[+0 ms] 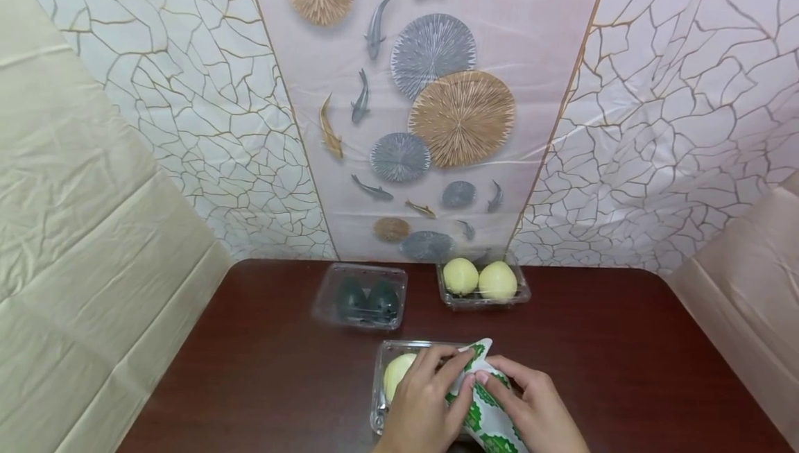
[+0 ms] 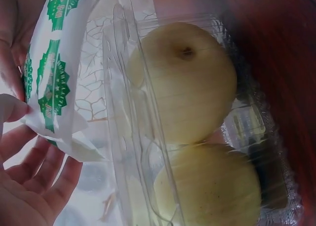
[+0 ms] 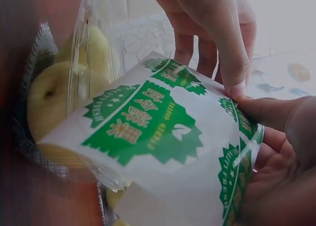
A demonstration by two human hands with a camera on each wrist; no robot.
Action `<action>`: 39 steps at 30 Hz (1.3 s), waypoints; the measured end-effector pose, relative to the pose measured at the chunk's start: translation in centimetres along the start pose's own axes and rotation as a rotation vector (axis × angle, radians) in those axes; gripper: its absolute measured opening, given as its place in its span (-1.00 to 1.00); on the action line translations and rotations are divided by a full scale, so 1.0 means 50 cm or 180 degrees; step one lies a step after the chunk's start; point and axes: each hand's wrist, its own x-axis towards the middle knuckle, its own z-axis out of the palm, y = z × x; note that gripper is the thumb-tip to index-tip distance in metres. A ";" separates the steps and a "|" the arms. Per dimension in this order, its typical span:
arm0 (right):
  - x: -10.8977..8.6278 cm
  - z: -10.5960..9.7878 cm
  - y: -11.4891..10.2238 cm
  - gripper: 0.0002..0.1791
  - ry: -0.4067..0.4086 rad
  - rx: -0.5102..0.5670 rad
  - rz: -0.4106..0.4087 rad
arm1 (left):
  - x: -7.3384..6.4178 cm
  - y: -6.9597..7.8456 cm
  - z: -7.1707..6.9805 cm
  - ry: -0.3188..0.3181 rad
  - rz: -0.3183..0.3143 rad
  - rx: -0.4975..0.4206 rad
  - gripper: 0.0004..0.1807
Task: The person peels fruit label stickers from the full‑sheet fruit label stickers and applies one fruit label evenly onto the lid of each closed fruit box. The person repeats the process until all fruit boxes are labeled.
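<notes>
Both hands pinch a white sheet of wrapping (image 1: 490, 404) printed with green badges and lettering. My left hand (image 1: 427, 394) holds it near its upper end with thumb and fingertips. On its other side my right hand (image 1: 530, 401) grips it between thumb and fingers. In the right wrist view the printed wrapping (image 3: 163, 127) spreads flat below the fingers. Just behind and left of the hands stands a clear plastic clamshell box (image 1: 376, 397). Two round pale-yellow fruits (image 2: 182, 82) lie in it, seen through the lid in the left wrist view. The left hand partly hides the box in the head view.
Farther back on the dark red table (image 1: 268, 370) stand two more clear boxes. The left box (image 1: 324, 300) contains two dark green fruits (image 1: 368, 298); the right box (image 1: 527, 293) contains two pale-yellow fruits (image 1: 479, 278). A patterned cloth (image 1: 418, 92) hangs behind the table.
</notes>
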 end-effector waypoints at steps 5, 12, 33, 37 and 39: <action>0.007 0.000 -0.003 -0.75 0.0026 -0.0107 -0.0231 | 0.002 -0.001 -0.001 0.0020 -0.0154 -0.0127 -0.70; 0.017 0.008 -0.013 -0.80 0.0202 -0.0297 -0.0704 | 0.007 0.001 -0.008 0.0050 -0.0434 -0.0448 -0.72; 0.030 0.000 -0.015 -0.84 0.0328 -0.0633 -0.0716 | 0.020 -0.004 -0.003 -0.0063 -0.0791 -0.0931 -0.76; 0.028 -0.005 -0.018 -0.85 0.0326 -0.0590 -0.0715 | 0.022 -0.003 -0.003 0.0051 -0.0652 -0.0976 -0.77; 0.027 -0.007 -0.017 -0.86 0.0304 -0.0591 -0.0717 | 0.023 -0.002 -0.005 0.0053 -0.0651 -0.1023 -0.78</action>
